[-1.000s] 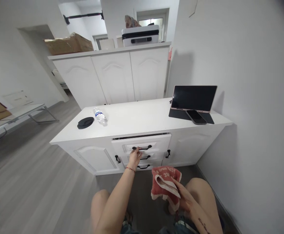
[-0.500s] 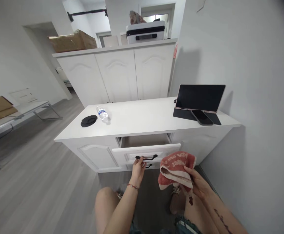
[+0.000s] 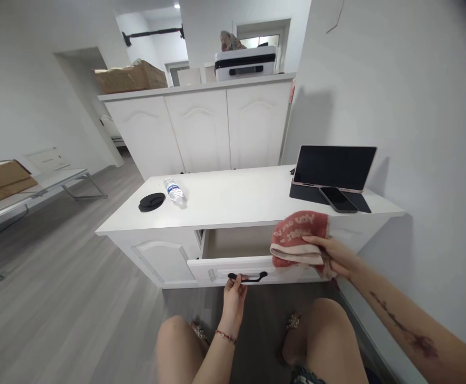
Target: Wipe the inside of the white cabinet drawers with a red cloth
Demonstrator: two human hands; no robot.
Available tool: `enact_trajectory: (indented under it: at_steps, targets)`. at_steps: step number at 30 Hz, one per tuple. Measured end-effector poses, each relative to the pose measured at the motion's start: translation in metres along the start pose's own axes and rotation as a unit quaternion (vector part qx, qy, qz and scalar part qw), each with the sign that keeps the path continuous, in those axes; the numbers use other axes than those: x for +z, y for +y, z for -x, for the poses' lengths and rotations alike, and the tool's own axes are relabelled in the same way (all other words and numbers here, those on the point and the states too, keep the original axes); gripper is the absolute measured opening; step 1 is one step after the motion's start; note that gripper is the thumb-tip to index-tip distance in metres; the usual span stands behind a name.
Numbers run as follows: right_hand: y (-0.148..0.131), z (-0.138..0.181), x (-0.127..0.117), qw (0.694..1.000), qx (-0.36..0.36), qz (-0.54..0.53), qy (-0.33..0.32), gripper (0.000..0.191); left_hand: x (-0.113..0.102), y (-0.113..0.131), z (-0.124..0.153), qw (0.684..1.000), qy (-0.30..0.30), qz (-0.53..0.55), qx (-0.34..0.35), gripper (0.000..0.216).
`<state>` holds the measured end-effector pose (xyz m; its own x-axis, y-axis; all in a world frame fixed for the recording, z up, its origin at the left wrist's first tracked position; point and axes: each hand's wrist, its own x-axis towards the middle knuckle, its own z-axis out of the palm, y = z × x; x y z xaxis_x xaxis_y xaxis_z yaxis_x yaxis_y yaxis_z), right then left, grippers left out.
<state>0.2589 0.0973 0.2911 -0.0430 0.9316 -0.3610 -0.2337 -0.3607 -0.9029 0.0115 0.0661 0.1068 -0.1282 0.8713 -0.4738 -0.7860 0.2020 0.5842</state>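
Note:
My left hand [image 3: 235,294] has its fingers closed around the left part of a black drawer handle [image 3: 252,278]. The white drawer [image 3: 216,266] stands pulled out of the low cabinet, and the part of its inside that shows is bare. In my right hand [image 3: 334,253] is a folded red and cream towel [image 3: 297,234] with pale lettering. The towel hangs over the right end of the drawer front and hides that corner. My right thumb lies on top of the cloth; the other fingers are mostly hidden behind it.
On the white cabinet top [image 3: 224,197] lie a water bottle [image 3: 174,192] and a black round object [image 3: 151,201] at the left. A tablet [image 3: 334,166] on a dark stand and a phone [image 3: 339,199] are at the right. A wall [image 3: 428,160] closes off the right side.
The drawer has come further out towards me with my left hand on its handle. My right hand has raised the towel from in front of the cabinet to the drawer's right end.

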Motion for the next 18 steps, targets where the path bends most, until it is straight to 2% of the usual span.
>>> enact_trajectory:
  at_steps: [2,5,9,14,18]
  targets:
    - [-0.016,-0.015,0.0,0.998,0.011,0.058,-0.038,0.018,-0.004,-0.003,0.005,1.0,0.0,0.001,0.003,0.031]
    - [-0.031,-0.044,-0.003,0.983,0.065,0.144,-0.089,0.021,-0.01,-0.006,0.013,1.0,0.005,-0.002,0.003,0.03]
    - [-0.041,-0.083,-0.002,0.939,0.09,0.299,-0.144,0.024,-0.014,-0.01,0.023,1.0,0.008,-0.003,0.003,0.029]
    - [-0.057,-0.105,0.026,0.832,0.056,0.503,-0.226,0.019,-0.016,-0.01,0.034,1.0,0.013,-0.009,-0.005,0.033]
    - [-0.056,-0.112,0.06,0.714,-0.058,0.651,-0.251,0.011,-0.02,-0.011,0.042,1.0,0.014,-0.004,-0.008,0.034]
